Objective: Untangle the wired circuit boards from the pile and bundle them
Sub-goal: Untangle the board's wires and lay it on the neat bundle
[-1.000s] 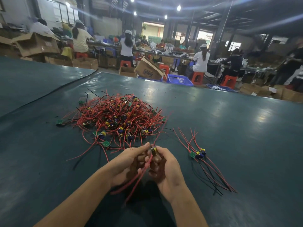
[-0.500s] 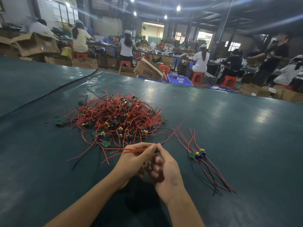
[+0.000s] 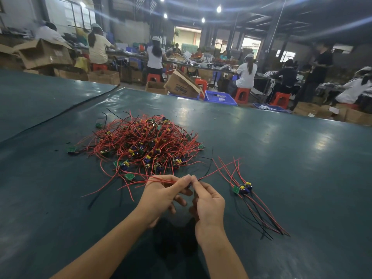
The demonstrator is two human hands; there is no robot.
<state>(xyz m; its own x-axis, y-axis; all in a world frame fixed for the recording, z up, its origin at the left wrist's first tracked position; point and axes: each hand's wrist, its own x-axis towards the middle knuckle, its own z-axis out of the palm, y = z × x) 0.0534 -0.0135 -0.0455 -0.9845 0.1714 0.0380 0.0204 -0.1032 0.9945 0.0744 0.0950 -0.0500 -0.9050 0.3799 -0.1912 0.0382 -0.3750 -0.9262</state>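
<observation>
Your left hand [image 3: 161, 196] and right hand [image 3: 209, 204] each pinch thin red wires [image 3: 161, 180], fingertips meeting; beyond, the pile [image 3: 145, 141] is a red tangle dotted with small green boards [image 3: 72, 149].

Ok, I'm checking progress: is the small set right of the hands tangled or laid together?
Laid together: the bundle has its boards clustered, wires running roughly parallel, apart from the pile.

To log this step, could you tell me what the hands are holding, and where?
Left hand and right hand pinch red wires near their middle, side by side.
</observation>
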